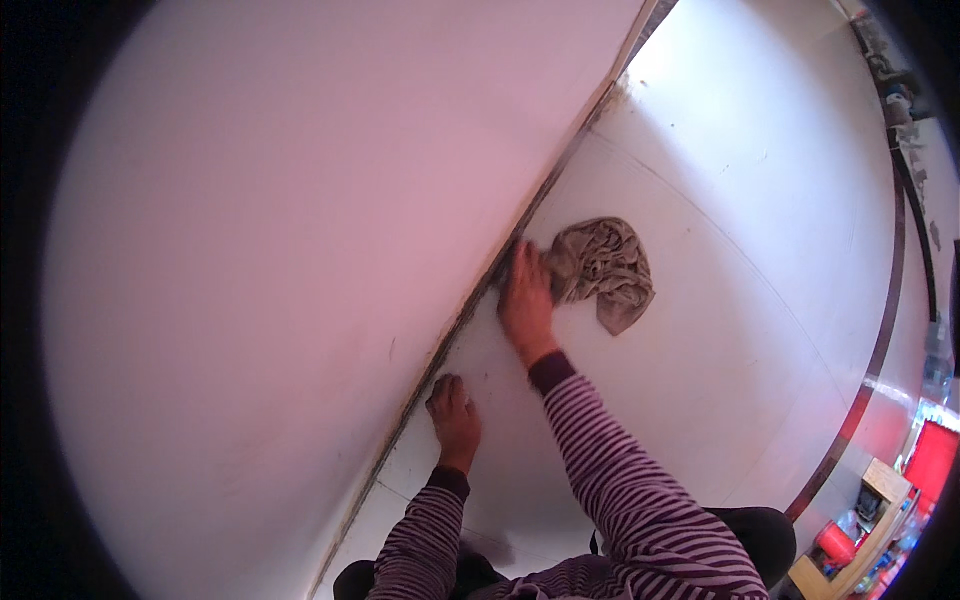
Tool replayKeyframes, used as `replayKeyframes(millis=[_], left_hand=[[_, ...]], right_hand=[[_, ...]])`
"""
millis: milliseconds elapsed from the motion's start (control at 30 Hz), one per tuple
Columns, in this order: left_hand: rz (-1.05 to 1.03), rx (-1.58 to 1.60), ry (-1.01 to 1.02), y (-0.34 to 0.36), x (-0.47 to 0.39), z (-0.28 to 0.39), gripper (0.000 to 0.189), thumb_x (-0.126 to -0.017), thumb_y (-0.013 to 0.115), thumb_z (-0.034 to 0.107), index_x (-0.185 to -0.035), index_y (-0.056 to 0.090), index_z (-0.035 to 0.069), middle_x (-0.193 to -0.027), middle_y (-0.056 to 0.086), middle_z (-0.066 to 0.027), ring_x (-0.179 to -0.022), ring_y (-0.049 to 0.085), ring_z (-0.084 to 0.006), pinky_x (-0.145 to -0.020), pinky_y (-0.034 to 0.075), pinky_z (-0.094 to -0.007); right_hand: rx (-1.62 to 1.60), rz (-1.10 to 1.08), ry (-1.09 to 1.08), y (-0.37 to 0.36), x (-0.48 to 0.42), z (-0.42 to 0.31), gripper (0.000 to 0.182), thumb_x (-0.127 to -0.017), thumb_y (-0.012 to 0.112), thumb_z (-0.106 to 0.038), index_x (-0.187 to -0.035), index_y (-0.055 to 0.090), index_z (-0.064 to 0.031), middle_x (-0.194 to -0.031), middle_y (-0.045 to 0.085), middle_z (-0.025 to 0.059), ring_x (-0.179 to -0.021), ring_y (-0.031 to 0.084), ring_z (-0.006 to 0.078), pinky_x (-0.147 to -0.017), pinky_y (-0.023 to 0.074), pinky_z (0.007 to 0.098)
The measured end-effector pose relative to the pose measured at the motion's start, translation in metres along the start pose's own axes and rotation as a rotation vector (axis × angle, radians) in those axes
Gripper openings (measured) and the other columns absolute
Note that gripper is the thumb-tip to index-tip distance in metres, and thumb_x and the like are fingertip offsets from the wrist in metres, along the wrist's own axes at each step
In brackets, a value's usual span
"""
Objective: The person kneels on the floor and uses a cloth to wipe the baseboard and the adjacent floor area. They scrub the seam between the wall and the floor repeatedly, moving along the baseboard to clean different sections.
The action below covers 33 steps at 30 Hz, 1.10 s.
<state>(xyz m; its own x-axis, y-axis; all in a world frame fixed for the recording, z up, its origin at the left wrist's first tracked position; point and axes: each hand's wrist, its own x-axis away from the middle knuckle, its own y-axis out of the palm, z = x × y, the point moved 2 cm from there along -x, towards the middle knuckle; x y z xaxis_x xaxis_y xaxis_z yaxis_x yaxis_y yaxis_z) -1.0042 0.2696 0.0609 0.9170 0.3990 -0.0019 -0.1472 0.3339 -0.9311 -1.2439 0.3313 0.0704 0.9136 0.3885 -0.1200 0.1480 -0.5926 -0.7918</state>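
Observation:
A crumpled brown cloth (604,262) lies on the white tiled floor (675,360), just right of my right hand (527,304). That hand reaches to the dark, dirty joint where the floor meets the pale wall (285,225); its fingers are extended and slightly blurred. Whether anything is under its palm is hidden. Lower down, my left hand (454,421) rests by the same joint with its fingers curled, and I cannot see if they hold anything. Both arms wear purple striped sleeves.
The wall rises along the left side. At the lower right stands a wooden frame or box (889,480) with a red container (835,544) and small items. A dark strip (889,322) curves along the floor on the right. My dark-clad knees are at the bottom edge.

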Motion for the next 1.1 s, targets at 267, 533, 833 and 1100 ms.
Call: replayKeyframes(millis=[267,533,833,1100], left_hand=[[0.007,-0.053,-0.001,-0.007,-0.002,0.006,0.05,-0.077,0.06,0.006,-0.125,0.044,0.002,-0.132,0.041,-0.0154,-0.125,0.037,-0.0332,-0.099,0.032,-0.049],[-0.043,0.098,-0.081,-0.003,0.001,0.009,0.047,-0.084,0.052,0.003,-0.128,0.038,-0.004,-0.135,0.037,-0.0224,-0.126,0.033,-0.0403,-0.106,0.024,-0.0497],[0.213,0.594,-0.242,0.007,0.013,-0.012,0.036,-0.09,0.048,0.005,-0.123,0.038,-0.005,-0.126,0.041,-0.0261,-0.117,0.04,-0.0418,-0.101,0.034,-0.0455],[0.178,0.558,-0.127,-0.045,0.024,0.007,0.027,-0.099,0.036,0.016,-0.118,0.041,-0.002,-0.115,0.044,-0.0204,-0.109,0.044,-0.0319,-0.099,0.033,-0.0399]], right_hand=[[-0.017,0.01,-0.05,0.02,0.043,-0.033,0.061,-0.082,0.045,0.003,-0.138,0.023,0.0115,-0.139,0.034,0.0289,-0.132,0.03,0.0417,-0.111,0.0224,0.0502],[-0.066,-0.143,-0.103,0.007,0.07,-0.027,0.065,-0.079,0.05,0.001,-0.138,0.025,0.0116,-0.137,0.039,0.0263,-0.133,0.032,0.038,-0.113,0.0209,0.0471],[-0.118,-0.221,-0.334,0.003,0.14,-0.069,0.056,-0.079,0.05,0.001,-0.133,0.036,0.0089,-0.135,0.044,0.0225,-0.131,0.036,0.0333,-0.112,0.024,0.0452],[-0.025,-0.484,-0.704,-0.1,0.124,0.021,0.052,-0.079,0.053,-0.001,-0.13,0.047,-0.0063,-0.132,0.051,0.0112,-0.128,0.043,0.0259,-0.11,0.03,0.04]])
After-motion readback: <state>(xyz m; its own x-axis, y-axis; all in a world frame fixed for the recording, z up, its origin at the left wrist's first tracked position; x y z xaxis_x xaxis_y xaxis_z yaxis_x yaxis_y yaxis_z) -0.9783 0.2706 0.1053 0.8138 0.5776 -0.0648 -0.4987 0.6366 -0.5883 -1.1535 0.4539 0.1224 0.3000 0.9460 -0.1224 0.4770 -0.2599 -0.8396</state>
